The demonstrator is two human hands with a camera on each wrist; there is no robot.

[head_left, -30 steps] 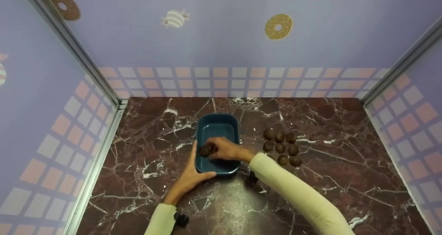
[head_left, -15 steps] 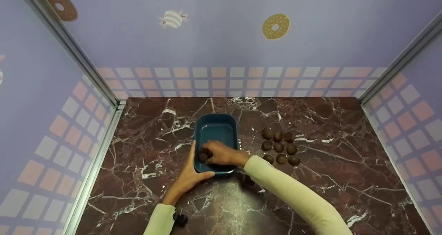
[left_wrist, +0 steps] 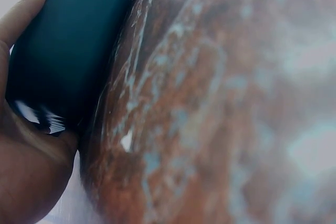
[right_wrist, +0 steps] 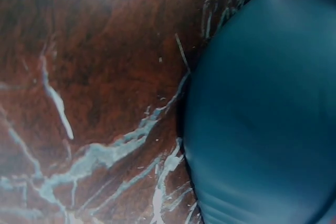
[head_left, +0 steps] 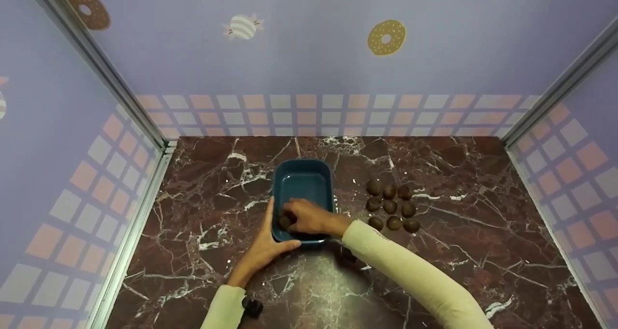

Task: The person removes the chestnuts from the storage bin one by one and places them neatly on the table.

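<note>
A dark blue rectangular dish (head_left: 309, 181) stands on the marble tabletop (head_left: 449, 174). My left hand (head_left: 268, 233) grips its near left corner, thumb along the near rim and fingers up the left side. My right hand (head_left: 295, 216) reaches into the near end of the dish and holds a small brown ball (head_left: 284, 221) low by the left wall. In the left wrist view the dish's outer wall (left_wrist: 63, 56) lies against my palm (left_wrist: 26, 177). Only the dish's outside (right_wrist: 262, 114) and the marble show in the right wrist view.
Several more brown balls (head_left: 390, 206) lie in a loose cluster on the marble right of the dish. Purple walls with metal corner posts (head_left: 96, 63) close in the back and both sides. A small black object (head_left: 253, 307) sits by my left sleeve.
My right hand has carried the brown ball from the middle of the dish down toward its near left corner. The left hand has stayed on the dish.
</note>
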